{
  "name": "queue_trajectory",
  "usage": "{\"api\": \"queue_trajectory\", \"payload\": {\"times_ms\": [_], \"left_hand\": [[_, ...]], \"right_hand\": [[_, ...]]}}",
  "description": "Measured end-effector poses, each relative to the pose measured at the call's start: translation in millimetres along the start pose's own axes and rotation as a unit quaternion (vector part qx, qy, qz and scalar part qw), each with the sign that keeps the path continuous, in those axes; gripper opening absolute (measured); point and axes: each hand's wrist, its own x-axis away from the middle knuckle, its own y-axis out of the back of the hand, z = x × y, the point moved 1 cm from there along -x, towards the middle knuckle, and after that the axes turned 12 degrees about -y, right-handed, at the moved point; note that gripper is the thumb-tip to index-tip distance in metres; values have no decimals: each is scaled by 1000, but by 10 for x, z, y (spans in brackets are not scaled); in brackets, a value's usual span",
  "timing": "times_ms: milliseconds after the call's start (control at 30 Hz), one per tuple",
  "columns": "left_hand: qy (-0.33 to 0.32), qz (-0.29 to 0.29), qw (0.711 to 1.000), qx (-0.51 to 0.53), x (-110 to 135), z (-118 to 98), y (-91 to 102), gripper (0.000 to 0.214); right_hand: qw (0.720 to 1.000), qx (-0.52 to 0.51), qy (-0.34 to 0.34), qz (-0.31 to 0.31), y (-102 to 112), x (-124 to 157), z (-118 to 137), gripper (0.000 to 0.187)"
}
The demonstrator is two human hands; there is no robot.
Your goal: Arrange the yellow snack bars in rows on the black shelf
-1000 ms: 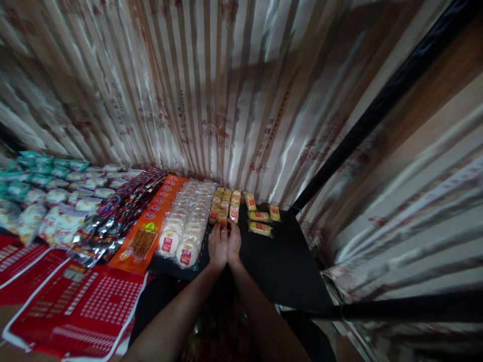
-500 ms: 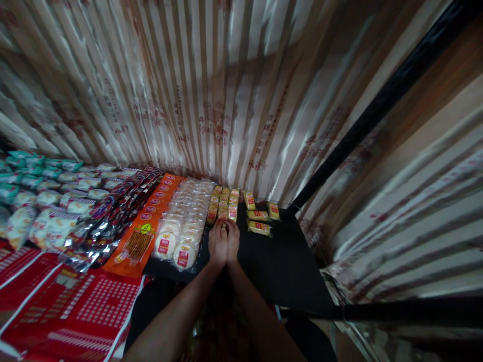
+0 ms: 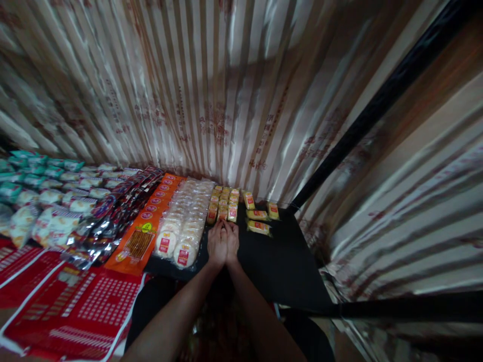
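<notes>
My left hand (image 3: 217,243) and my right hand (image 3: 231,242) lie side by side on the black tabletop (image 3: 279,269), thumbs together and fingers closed. Their fingertips meet the near end of a small yellow snack packet (image 3: 222,213), front of the middle column in a tight block of such packets. What is between the fingers, if anything, is hidden. Right of the block are several loose yellow packets (image 3: 258,228) with red labels. Left of my hands, clear-wrapped round white crackers (image 3: 183,251) lie in two overlapping rows.
Beside the crackers is an orange packet of brown sticks (image 3: 140,245). Farther left are dark shiny packets (image 3: 113,221), white packets (image 3: 56,226) and green packets (image 3: 32,168). Red printed bags (image 3: 94,306) are at the near left. A striped curtain (image 3: 211,90) and black pole (image 3: 362,125) border the table.
Both hands have barely moved, with the right fingers drawn slightly closer to the left. The packets keep their places; the view has shifted a little.
</notes>
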Motion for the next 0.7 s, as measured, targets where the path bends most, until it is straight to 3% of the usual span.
{"api": "queue_trajectory", "payload": {"times_ms": [167,333,500,700], "left_hand": [[23,13,1000,-5,94,-122,130,45],[62,36,997,-5,334,-232,206,41],[40,44,998,6,733,-278,272,35],[-22,62,998,16,1339,-244,375,34]], "right_hand": [[1000,3,-13,-22,49,79,23,44],[1000,11,-20,-22,162,329,2,45],[1000,-3,-25,-5,303,721,-4,44],[998,-16,22,57,466,1296,-84,42]]}}
